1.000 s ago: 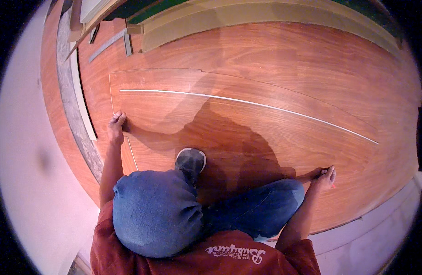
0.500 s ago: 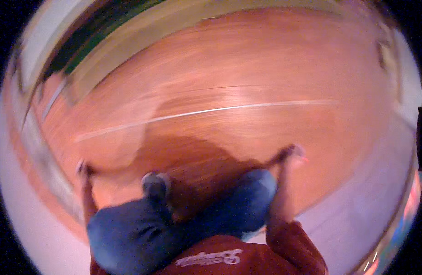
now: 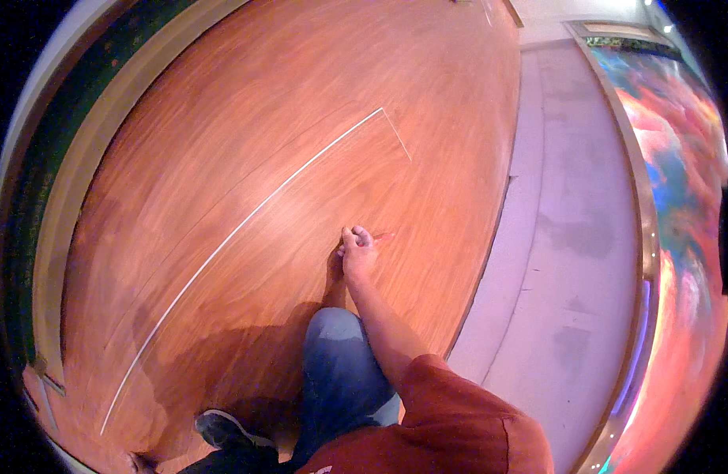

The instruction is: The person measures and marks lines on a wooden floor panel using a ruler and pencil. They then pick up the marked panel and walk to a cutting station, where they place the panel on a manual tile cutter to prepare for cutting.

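Note:
My right hand (image 3: pixel 357 251) is closed on a slim red object (image 3: pixel 385 238), low over the wood-grain floor board (image 3: pixel 447 103), right of a long thin white strip (image 3: pixel 259 207). The strip runs from the lower left toward the upper middle, with a fine pale line (image 3: pixel 398 136) angling from its far end. My left hand (image 3: pixel 141 463) shows only in part at the bottom left edge, near the board, its fingers too hidden to read. My knee (image 3: pixel 340 347) and shoe (image 3: pixel 225 430) rest below the right hand.
A long panel with tan edging (image 3: pixel 57 261) runs along the left, with a metal square (image 3: pixel 54 385) near its lower end. On the right are a pale grey strip of floor (image 3: pixel 567 229) and a colourful glowing panel (image 3: pixel 680 182) with a framed edge.
My view has swung to the right, bringing the glowing panel in and carrying the strip into a diagonal. My left hand has slipped to the bottom edge; my right hand appears nearer the middle.

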The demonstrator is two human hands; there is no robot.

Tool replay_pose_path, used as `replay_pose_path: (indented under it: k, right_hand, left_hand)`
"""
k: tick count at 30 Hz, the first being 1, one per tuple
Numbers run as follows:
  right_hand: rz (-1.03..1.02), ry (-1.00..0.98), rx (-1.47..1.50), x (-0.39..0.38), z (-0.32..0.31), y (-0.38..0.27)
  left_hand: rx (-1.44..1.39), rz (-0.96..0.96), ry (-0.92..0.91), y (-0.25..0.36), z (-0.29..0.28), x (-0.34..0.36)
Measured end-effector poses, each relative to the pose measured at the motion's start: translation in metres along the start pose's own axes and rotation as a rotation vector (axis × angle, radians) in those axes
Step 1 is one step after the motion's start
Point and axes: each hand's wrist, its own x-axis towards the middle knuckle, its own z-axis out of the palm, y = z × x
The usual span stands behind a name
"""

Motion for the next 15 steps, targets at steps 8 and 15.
replay_pose_path:
  k: [8,15]
  right_hand:
    - [0.001,0.015,0.059,0.003,0.004,-0.001]
    - [-0.003,0.005,0.067,0.011,-0.005,0.000]
  left_hand:
    - [-0.007,-0.042,-0.017,0.002,0.011,0.007]
    - [-0.031,-0.067,-0.016,-0.003,0.001,-0.007]
